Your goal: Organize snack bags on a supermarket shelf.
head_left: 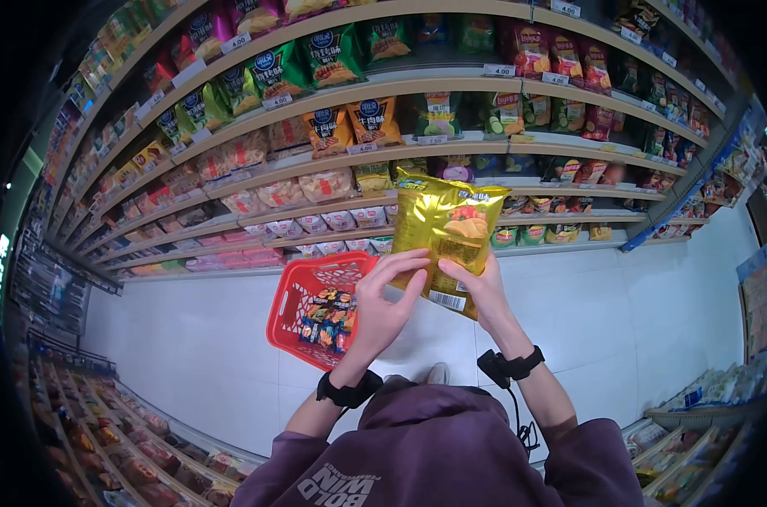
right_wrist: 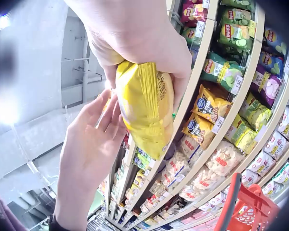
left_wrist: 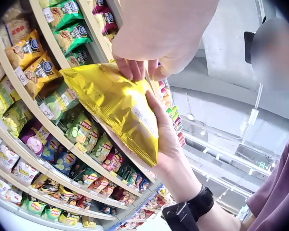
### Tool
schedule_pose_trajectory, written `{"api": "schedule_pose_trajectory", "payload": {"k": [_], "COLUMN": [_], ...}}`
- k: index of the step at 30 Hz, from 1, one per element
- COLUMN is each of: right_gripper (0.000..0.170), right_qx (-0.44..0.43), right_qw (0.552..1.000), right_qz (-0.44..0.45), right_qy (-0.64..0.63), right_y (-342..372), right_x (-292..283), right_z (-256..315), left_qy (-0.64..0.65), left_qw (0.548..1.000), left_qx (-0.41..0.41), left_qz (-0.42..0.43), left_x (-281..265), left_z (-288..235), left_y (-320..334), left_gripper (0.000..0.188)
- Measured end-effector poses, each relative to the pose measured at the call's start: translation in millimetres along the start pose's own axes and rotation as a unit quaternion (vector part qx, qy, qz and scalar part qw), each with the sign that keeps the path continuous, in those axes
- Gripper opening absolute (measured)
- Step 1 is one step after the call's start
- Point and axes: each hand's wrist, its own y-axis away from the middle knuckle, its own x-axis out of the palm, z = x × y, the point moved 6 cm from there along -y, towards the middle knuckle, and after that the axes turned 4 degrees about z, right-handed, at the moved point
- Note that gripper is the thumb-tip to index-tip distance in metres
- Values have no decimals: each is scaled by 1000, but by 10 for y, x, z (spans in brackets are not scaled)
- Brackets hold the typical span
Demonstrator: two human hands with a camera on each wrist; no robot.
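Note:
A shiny yellow bag of chips [head_left: 425, 224] is held up in front of the shelves, its printed face and barcode toward the head camera. My right hand [head_left: 486, 291] grips its lower right edge, the thumb over the front. My left hand [head_left: 385, 296] is at the lower left of the bag, fingertips on its surface and thumb apart from the fingers. In the right wrist view the left palm [right_wrist: 89, 139] faces the bag, fingers loosely extended. The left wrist view shows the bag's crimped end seam, with the right hand [left_wrist: 166, 132] around its side.
A red shopping basket [head_left: 283, 317] with several small snack packs [head_left: 324, 325] stands on the white tiled floor [head_left: 569, 313], left of my feet. Shelves of bagged chips [head_left: 333, 55] with price tags curve across the front. More stocked shelving [head_left: 121, 422] lies behind on the left.

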Motion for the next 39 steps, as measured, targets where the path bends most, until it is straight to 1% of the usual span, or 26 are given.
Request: {"api": "schedule_pose_trajectory", "payload": {"k": [1, 2, 4, 5, 7, 9, 10, 11, 14, 17, 19, 20, 23, 26, 28, 31, 39], "right_gripper": [69, 68, 66, 64, 60, 57, 56, 57, 59, 62, 65, 66, 70, 71, 72, 73, 73], "right_qx": [6, 11, 25, 34, 53, 52, 52, 55, 54, 32, 15, 12, 3, -8, -18, 1, -8], "right_qw": [1000, 1000, 999, 998, 995, 992, 990, 990, 990, 989, 989, 989, 989, 990, 989, 990, 991], "right_qz": [9, 18, 34, 47, 74, 109, 125, 126, 130, 134, 129, 127, 117, 109, 101, 88, 93], "right_qy": [14, 11, 2, -10, -32, -40, -45, -36, 0, 51, 77, 81, 87, 92, 105, 110, 93], "right_y": [-21, -37, -39, -35, -21, -56, -64, -71, -73, -76, -91, -94, -73, -78, -88, -94, -108], "right_x": [-32, -44, -44, -12, 73, 134, 160, 158, 182, 218, 214, 213, 213, 225, 200, 141, 53], "right_z": [-1, 5, -8, 18, 93, 81, 68, 56, 47, 116, 141, 149, 206, 258, 266, 248, 246], "left_qy": [27, 18, -79, -25, 83, 211, 274, 240, 249, 240, 237, 235, 241, 248, 245, 235, 228], "left_qw": [998, 997, 992, 994, 984, 954, 927, 913, 908, 918, 926, 930, 923, 920, 922, 924, 928], "left_qx": [-13, -27, -15, -58, -142, -214, -248, -309, -311, -292, -264, -250, -262, -269, -267, -265, -248], "left_qz": [-48, -75, -97, -86, -62, 19, 61, 112, 130, 121, 131, 135, 143, 141, 137, 142, 159], "left_x": [-49, -116, -282, -311, -337, -260, -218, -219, -224, -234, -216, -211, -191, -171, -147, -99, -20], "left_z": [48, 58, -31, 13, 102, 167, 180, 198, 253, 265, 217, 196, 237, 277, 254, 240, 268], "left_y": [8, 8, -30, -58, -87, -98, -86, -46, -34, -29, -59, -69, -98, -125, -155, -177, -214], "left_gripper": [17, 19, 37, 44, 58, 66, 70, 68, 68, 67, 62, 60, 55, 60, 59, 59, 60]}}
